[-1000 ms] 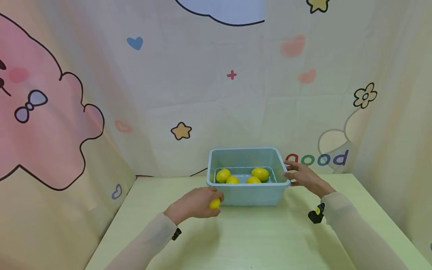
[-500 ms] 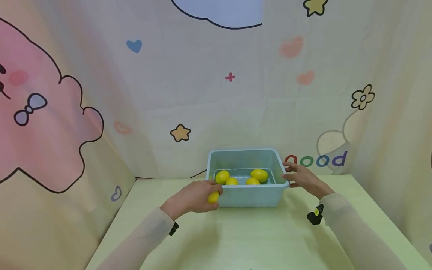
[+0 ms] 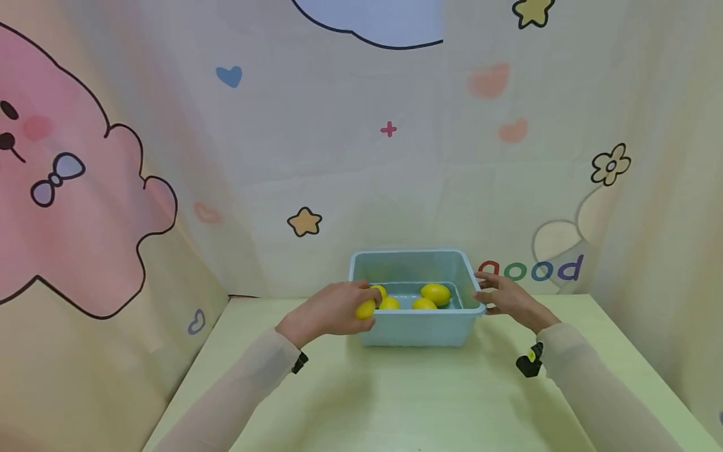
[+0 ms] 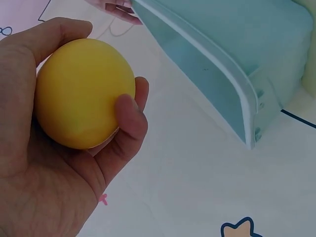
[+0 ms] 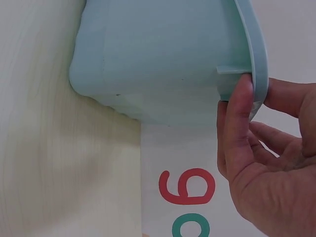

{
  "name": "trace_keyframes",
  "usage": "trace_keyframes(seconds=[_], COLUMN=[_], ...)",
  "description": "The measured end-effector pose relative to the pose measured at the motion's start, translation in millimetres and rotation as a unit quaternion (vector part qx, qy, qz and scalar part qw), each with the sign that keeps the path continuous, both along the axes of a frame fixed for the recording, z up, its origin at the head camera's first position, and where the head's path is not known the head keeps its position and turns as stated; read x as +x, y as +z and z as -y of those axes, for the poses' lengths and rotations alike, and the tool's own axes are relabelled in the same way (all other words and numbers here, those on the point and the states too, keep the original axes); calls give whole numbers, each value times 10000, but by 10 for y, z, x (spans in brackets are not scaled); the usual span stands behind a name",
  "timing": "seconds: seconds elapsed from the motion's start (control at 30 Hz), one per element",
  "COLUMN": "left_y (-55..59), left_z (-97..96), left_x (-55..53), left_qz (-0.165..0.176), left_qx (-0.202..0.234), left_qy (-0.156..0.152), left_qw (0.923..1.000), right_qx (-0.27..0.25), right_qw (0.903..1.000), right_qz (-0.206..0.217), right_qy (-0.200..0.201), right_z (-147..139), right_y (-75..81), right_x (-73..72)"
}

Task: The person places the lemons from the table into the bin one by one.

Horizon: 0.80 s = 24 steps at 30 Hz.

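Note:
My left hand [image 3: 333, 309] grips a yellow lemon [image 3: 364, 309] at the front left corner of a pale blue plastic bin [image 3: 418, 329], about level with its rim. In the left wrist view, thumb and fingers curl round the lemon [image 4: 84, 94], which is apart from the bin [image 4: 232, 29]. Several other lemons [image 3: 435, 294] lie inside the bin, one partly behind my left hand. On the right side, my right hand [image 3: 511, 302] holds the bin's rim. The right wrist view has this hand [image 5: 271, 163] pinching the rim [image 5: 260, 59] between thumb and fingers.
The bin stands at the back of a pale wooden table [image 3: 395, 402], close to a hanging cloth [image 3: 316, 144] printed with cartoon shapes. More cloth hangs along the left and right sides. Dark straps [image 3: 530, 361] sit at both wrists.
My left hand has risen with the lemon, from low beside the bin's front wall up to rim height. The right hand stays at the bin's right rim.

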<state>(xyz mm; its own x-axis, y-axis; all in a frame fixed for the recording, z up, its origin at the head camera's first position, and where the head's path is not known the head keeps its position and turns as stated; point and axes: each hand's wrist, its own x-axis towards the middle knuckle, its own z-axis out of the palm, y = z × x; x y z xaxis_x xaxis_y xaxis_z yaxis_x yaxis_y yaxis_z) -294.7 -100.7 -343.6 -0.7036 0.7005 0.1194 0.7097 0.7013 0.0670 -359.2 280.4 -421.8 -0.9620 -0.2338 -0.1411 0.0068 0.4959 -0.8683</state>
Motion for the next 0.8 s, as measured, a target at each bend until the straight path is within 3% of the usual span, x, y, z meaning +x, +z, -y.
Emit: trace_keyframes(seconds=[0.27,0.8], left_y=[82,207], left_z=[-56,-174], left_x=[-92,-375], left_qz=[-41,216], left_qx=[-24,7], left_qy=[58,398], left_qw=[10000,9990], right_qx=[16,-84], right_qw=[10000,10000], right_qz=[-12,13], right_qy=[-58,-14], right_z=[13,-12], right_y=[8,14], right_x=[12,4])
